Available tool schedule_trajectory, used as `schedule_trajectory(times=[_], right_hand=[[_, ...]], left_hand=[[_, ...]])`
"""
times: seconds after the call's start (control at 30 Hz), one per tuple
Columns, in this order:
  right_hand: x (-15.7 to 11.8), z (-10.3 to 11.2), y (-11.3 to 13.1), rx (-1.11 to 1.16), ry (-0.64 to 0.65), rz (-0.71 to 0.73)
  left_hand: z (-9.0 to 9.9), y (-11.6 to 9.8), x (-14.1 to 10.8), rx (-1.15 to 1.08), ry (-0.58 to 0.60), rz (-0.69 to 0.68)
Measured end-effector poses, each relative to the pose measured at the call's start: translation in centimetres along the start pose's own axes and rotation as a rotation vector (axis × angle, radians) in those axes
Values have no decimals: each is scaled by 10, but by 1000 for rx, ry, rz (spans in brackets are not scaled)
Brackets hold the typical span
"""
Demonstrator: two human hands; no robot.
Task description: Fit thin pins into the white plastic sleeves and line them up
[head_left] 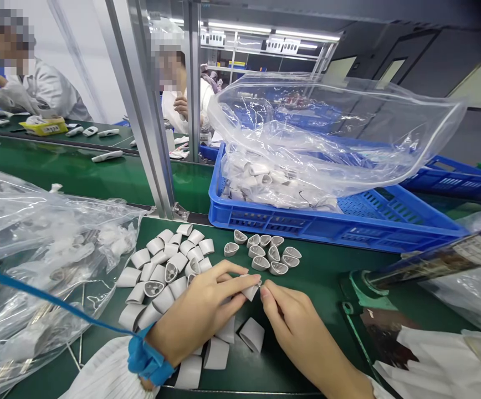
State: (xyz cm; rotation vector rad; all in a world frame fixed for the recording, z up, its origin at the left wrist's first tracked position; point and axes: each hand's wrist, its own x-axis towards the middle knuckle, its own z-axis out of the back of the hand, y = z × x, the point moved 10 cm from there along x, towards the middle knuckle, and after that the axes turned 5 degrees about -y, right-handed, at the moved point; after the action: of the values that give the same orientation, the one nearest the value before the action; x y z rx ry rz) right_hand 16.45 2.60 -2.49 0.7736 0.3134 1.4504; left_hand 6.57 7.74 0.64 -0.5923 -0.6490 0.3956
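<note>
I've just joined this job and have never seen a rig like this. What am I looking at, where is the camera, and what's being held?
This single picture comes from a camera worn on a person's head, looking down at their bare hands. The left hand, with a blue wrist strap, holds a small white curved piece in its fingers. The right hand is close beside it. More white pieces lie on a green belt. Behind them, a blue crate holds a clear plastic bag.
</note>
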Motion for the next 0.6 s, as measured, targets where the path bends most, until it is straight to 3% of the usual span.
schedule_trajectory(times=[0.17, 0.47, 0.6], right_hand=[[-2, 1, 4, -22, -34, 31], [4, 18, 10, -83, -139, 72], [2, 37, 14, -160, -291, 100]], left_hand=[[-11, -1, 0, 2, 122, 18], [-8, -5, -1, -48, 90, -19], [-7, 3, 0, -20, 76, 51]])
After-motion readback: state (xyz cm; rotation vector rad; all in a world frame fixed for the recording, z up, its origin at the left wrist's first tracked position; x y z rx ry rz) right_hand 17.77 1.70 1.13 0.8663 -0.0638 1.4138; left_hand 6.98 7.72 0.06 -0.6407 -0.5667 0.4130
